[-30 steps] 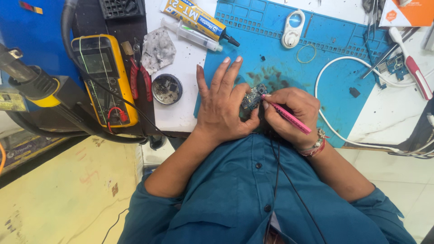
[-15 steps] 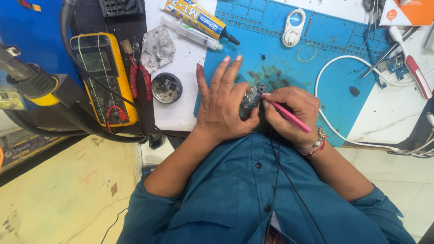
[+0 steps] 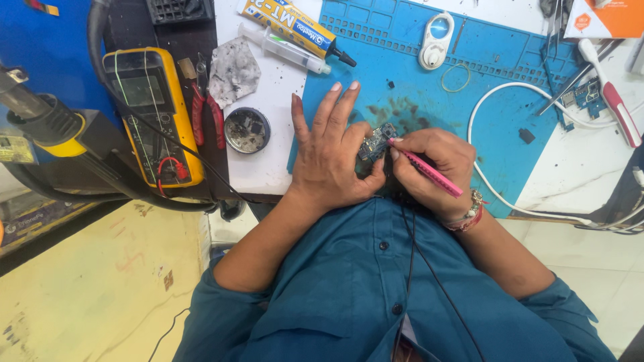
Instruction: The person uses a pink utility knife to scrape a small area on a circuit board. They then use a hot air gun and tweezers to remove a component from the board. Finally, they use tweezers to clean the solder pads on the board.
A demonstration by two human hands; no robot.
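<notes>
I see left hand [image 3: 332,157] pinning small circuit board [image 3: 376,142] on blue mat [image 3: 409,74], fingers spread; right hand [image 3: 436,164] gripping pink tool [image 3: 429,172]. Board looks light, stiff, fragile; best held by edges.

White workbench [image 3: 268,167], blue work mat [image 3: 510,127], yellow multimeter [image 3: 151,110], red pliers [image 3: 206,117], round tin [image 3: 247,130]

Your left hand [image 3: 332,157] and right hand [image 3: 429,161] meet over the small circuit board [image 3: 377,142]. Beyond your fingertips the blue mat [image 3: 402,74] lies open until the syringe [image 3: 285,50] and glue tube [image 3: 295,27]. Left of the grip, the round tin [image 3: 247,130] and red pliers [image 3: 206,117] crowd you. Right of it, the white cable [image 3: 493,110] loops across.
</notes>
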